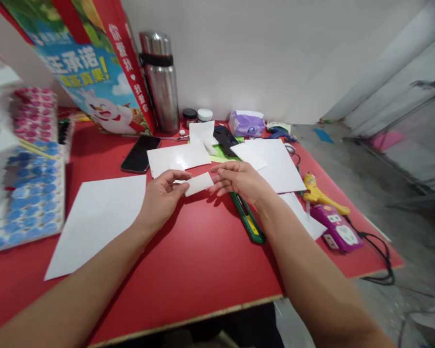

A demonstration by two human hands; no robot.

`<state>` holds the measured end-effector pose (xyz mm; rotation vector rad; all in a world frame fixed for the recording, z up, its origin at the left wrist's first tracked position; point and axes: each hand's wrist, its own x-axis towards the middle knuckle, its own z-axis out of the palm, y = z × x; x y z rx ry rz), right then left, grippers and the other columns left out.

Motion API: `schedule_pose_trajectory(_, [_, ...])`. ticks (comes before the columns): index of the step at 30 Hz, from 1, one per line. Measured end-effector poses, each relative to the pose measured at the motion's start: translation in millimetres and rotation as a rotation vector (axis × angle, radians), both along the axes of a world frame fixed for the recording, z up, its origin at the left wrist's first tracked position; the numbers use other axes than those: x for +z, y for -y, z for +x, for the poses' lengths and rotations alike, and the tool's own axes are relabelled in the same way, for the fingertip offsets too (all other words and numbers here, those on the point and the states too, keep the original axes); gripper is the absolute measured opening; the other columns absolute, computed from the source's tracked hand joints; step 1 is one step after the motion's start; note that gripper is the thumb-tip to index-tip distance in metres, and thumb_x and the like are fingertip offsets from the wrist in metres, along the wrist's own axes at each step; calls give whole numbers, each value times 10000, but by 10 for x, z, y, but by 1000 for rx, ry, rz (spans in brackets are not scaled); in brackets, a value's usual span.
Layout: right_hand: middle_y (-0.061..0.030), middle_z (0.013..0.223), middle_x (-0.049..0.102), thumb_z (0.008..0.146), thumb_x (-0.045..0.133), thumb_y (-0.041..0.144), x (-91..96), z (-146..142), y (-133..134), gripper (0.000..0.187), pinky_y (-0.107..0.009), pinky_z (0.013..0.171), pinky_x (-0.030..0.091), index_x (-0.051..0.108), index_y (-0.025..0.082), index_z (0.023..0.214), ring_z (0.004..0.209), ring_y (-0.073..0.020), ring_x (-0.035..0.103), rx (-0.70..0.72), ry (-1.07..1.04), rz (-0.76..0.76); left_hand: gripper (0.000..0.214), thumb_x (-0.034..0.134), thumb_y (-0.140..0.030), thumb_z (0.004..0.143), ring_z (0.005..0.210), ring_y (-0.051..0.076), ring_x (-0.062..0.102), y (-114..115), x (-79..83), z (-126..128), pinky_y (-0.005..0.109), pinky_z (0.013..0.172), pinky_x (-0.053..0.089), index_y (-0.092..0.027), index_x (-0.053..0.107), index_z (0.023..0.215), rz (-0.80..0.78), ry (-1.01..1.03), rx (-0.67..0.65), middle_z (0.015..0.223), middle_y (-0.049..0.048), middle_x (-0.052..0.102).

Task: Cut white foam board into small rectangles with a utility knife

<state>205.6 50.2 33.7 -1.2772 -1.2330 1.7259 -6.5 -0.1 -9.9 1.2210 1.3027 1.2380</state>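
Between the thumb and fingers of my left hand (164,195) is a small white piece of card (199,184), held just above the red table. My right hand (235,181) is at the card's right end with its fingers stretched out and apart; whether a fingertip touches the card I cannot tell. Beneath my right wrist lies a green utility knife (249,222) with a yellow part, its front end partly hidden by the hand. A white sheet (105,212) lies left of my left hand, and a glossy white card (179,158) is just behind both hands.
A black phone (141,153), a steel thermos (161,87) and a printed bag (94,72) stand or lie behind. White sheets (275,164) lie at right, near a purple power strip (336,229) and yellow glue gun (321,195). Trays of blue caps (36,193) fill the left.
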Motion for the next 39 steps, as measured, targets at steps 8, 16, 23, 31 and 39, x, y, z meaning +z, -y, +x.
schedule_pose_trajectory(8, [-33,667,726,833,739,24,-57,-35,20,148,-223,514,612,693,107,946,583,-153,727,53,67,91,281,648,-320,919,859,169,683,5,-15,6,301,782,548,-179,697,1157,48,33,-42,1114,81,745])
schedule_pose_trajectory(16, [-24,679,728,842,711,33,-42,-36,36,247,-288,581,660,689,114,1075,578,-162,728,103,61,129,421,739,-404,878,752,178,743,18,94,52,363,755,637,-157,628,1200,-91,312,-78,895,35,702])
schedule_pose_trajectory(23, [-16,668,710,813,766,118,-8,-51,56,183,-210,422,528,680,145,973,524,-146,686,135,145,196,415,714,-228,824,607,198,743,30,133,67,321,617,629,-133,590,1208,-127,151,-109,681,-18,663])
schedule_pose_trajectory(31, [45,555,619,804,815,277,-42,-70,97,181,-173,402,403,693,154,856,424,-67,516,212,27,88,537,800,-358,816,525,135,635,52,200,22,232,495,493,-127,643,1274,-27,55,-187,641,-12,684])
schedule_pose_trajectory(39, [21,577,641,844,792,268,-92,-137,112,185,-181,424,458,673,128,863,436,-75,522,321,-220,-199,438,837,-403,795,522,108,603,8,123,-8,216,501,445,-131,715,1116,-105,316,-162,657,16,696])
